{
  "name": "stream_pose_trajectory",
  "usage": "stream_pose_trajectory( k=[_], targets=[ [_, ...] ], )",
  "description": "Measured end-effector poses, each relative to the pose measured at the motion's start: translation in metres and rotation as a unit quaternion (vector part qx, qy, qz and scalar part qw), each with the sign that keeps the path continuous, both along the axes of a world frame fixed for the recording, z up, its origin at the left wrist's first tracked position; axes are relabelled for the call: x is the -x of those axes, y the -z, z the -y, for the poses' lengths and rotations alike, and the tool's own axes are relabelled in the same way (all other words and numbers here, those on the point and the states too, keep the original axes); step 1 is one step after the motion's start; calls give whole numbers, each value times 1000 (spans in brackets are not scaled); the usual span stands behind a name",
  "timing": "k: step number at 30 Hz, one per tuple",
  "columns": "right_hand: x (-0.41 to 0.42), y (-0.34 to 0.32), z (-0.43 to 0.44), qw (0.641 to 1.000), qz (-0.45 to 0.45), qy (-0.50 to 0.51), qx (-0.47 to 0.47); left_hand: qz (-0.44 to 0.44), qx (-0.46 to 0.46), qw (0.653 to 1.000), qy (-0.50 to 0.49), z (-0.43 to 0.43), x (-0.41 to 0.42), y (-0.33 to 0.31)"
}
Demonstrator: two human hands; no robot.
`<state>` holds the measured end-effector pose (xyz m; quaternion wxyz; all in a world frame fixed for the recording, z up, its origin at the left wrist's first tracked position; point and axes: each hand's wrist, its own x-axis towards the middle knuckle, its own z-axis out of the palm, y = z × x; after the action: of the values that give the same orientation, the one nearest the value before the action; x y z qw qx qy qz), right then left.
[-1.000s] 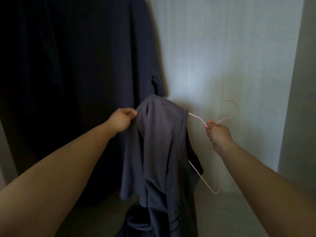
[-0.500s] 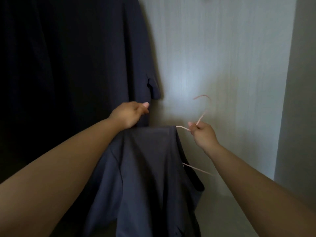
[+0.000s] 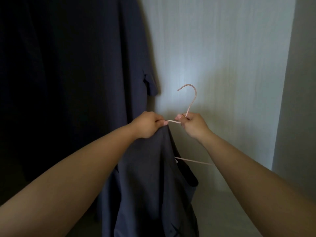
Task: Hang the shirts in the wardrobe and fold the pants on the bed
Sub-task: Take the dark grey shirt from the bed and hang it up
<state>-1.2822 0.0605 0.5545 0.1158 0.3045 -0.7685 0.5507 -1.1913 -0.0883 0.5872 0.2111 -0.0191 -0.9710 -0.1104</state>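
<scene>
The right hand is curled round the pink hanger just below its hook, fingers and thumb closed on the thin neck where it meets the shoulder wire. The hook stands up above the fist, its open end curving over to the left. The left hand sits close beside it, pinching the top edge of a dark grey shirt together with the hanger's left shoulder wire; a short bare stretch of pink wire runs between the two hands.

From that pinch the shirt drops straight down between the forearms, draped over the left side of the hanger and running out of the bottom of the view. The hanger's lower bar pokes out of the cloth to the right, under the right wrist, bare and slanting slightly down.

Both arms reach forward into the wardrobe. Behind the left hand hangs another dark shirt, filling the left half of the view, one short sleeve sticking out near the middle. Behind the right hand is the pale back panel of the wardrobe, with its side wall at the far right.
</scene>
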Motion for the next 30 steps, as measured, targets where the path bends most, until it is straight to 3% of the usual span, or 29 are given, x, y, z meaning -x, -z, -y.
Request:
stream_pose_trajectory(
  k=[5,7,9,11,14,16,18,20,22,27,30],
  targets=[
    [4,5,-5,998,18,-39,-47,-43,-22,998,-32,-4,4,13],
    [7,18,-9,998,-56,26,-34,-63,-33,996,-57,-1,5,20],
    [8,36,-18,982,-129,135,36,-87,-58,991,-81,5,5,26],
    [6,57,-31,967,-149,197,71,-112,-80,985,-103,10,4,28],
    [0,93,-39,962,-137,234,10,-137,-103,977,-124,13,1,30],
    [1,113,-37,969,-48,233,-73,-150,-122,973,-128,14,-2,31],
    [3,128,-32,969,130,169,-127,-160,-149,968,-122,15,-5,29],
    [1,138,-23,947,305,70,-79,-165,-166,966,-107,16,-10,28],
    [-2,145,-13,908,418,32,15,-173,-172,966,-88,16,-16,28],
    [-4,153,4,858,513,-20,21,-188,-176,964,-73,24,-26,30],
    [-5,145,0,800,577,-57,154,-196,-187,960,-76,37,-32,33]
  ],
)
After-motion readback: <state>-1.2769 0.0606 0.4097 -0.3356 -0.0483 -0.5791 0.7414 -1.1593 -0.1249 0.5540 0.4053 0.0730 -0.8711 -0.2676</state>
